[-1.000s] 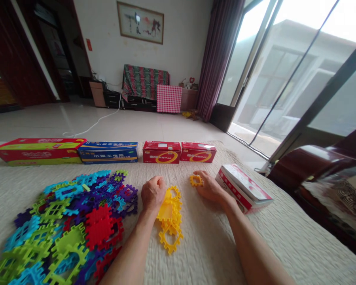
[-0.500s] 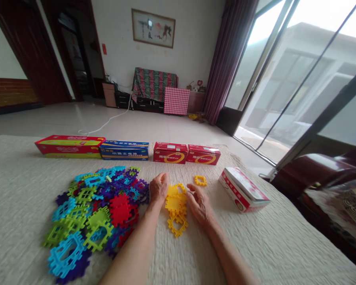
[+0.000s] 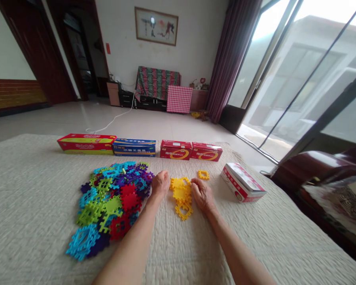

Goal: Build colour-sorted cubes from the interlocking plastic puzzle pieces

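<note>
Several yellow notched plastic pieces [image 3: 180,193] lie in a small overlapping group on the pale quilted cover. At the group's left edge is my left hand [image 3: 160,184], its fingers curled closed; whether anything is inside them is hidden. On the other side my right hand [image 3: 202,194] rests with curled fingers at the upper right edge of the group, and its fingertips are hard to make out. One square yellow frame piece [image 3: 203,175] lies apart, just beyond my right hand. A large mixed pile of blue, green, purple and red pieces [image 3: 112,206] spreads left of my left forearm.
A red and green box [image 3: 87,144], a blue box [image 3: 134,147] and two red boxes [image 3: 176,150] stand in a row behind the pieces. A white and red box [image 3: 243,184] sits to the right. Beyond it is a dark wooden armrest [image 3: 296,168].
My right hand's fingers have curled in more beside the yellow pieces. The view has shifted, so the pile and boxes appear farther right. My left hand stays closed by the yellow group.
</note>
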### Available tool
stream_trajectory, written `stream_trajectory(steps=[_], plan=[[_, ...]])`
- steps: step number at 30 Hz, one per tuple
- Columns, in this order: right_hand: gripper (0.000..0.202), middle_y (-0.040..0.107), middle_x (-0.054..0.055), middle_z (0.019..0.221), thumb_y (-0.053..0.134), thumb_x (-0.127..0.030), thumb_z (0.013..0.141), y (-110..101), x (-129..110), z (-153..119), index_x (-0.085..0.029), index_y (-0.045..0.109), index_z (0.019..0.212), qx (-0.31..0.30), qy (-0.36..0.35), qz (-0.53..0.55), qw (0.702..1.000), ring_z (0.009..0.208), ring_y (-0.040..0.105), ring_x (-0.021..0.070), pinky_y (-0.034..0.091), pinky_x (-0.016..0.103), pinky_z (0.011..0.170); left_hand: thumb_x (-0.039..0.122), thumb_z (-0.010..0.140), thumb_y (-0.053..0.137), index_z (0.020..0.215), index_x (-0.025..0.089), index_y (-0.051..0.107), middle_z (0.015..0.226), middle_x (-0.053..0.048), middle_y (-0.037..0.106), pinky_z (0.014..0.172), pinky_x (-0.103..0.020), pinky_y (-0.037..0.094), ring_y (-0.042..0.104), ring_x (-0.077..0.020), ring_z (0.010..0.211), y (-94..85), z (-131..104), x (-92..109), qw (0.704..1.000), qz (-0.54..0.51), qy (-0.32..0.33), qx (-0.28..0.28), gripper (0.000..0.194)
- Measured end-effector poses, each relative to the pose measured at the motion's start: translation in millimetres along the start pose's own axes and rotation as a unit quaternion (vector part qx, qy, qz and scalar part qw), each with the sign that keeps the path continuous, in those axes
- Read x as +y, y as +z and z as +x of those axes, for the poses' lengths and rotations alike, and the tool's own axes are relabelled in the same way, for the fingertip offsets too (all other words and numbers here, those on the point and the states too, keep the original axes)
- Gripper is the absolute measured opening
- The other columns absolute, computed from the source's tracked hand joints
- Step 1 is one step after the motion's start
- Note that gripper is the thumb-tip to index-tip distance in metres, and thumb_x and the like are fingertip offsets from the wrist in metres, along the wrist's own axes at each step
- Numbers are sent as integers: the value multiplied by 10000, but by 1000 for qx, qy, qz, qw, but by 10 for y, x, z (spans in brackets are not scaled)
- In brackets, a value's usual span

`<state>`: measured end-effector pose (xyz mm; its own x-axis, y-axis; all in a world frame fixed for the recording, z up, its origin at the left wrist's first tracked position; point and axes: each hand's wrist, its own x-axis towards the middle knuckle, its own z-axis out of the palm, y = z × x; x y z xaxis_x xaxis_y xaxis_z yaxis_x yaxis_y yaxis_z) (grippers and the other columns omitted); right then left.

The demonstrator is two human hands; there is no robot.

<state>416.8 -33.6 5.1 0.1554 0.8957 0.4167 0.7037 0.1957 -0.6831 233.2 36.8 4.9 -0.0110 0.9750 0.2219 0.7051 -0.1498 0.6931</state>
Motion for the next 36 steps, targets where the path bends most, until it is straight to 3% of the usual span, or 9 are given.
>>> stream_trajectory(steps=[6,13,18,23,27,30,36], plan=[[252,648,51,854,436,-331,839,6,4,-26,-169,609,926,-14,-14,-25,999,796,602,175,451,272,762,196,849,453,1016,148,657,981,-110,692,941,-364,436,609,-229,990,296,-271,54,985,40,152,72,268],[274,661,49,913,447,-317,841,11,54,-12,-176,591,1026,-24,11,3,1000,785,602,168,475,275,739,164,814,473,1031,170,658,997,-90,691,906,-322,467,622,-205,951,420,-126,109,985,-29,164,35,286],[305,648,64,1022,447,-333,859,-55,1,-65,-183,573,1093,-23,17,44,999,820,606,176,485,301,776,186,829,458,982,191,679,1001,-75,705,904,-296,473,639,-188,964,386,-15,144,989,-117,93,25,269],[321,577,94,1190,517,-321,834,-119,-88,-131,-200,546,1130,-67,-107,47,991,1105,539,224,421,369,966,198,837,406,988,170,677,980,-67,724,865,-270,484,657,-173,919,309,7,117,977,-210,12,42,312],[365,543,106,1266,556,-310,807,-85,-167,-155,-203,547,1156,-119,-171,0,978,1211,461,252,351,438,1039,213,824,389,954,179,677,902,-46,730,841,-258,481,653,-165,890,299,26,76,966,-250,-22,58,318],[371,535,88,1299,540,-252,795,-27,-253,-174,-214,564,1163,-158,-199,-40,966,1261,401,260,288,473,1072,249,820,399,937,187,666,896,-50,720,788,-254,494,647,-155,874,331,54,36,947,-309,-48,76,298],[404,591,78,1238,559,-259,794,13,-423,-190,-242,576,1197,-210,-203,-96,951,1235,415,277,254,510,1058,255,772,418,962,159,639,862,-65,704,669,-222,502,644,-116,754,318,85,57,879,-445,-141,94,307]])
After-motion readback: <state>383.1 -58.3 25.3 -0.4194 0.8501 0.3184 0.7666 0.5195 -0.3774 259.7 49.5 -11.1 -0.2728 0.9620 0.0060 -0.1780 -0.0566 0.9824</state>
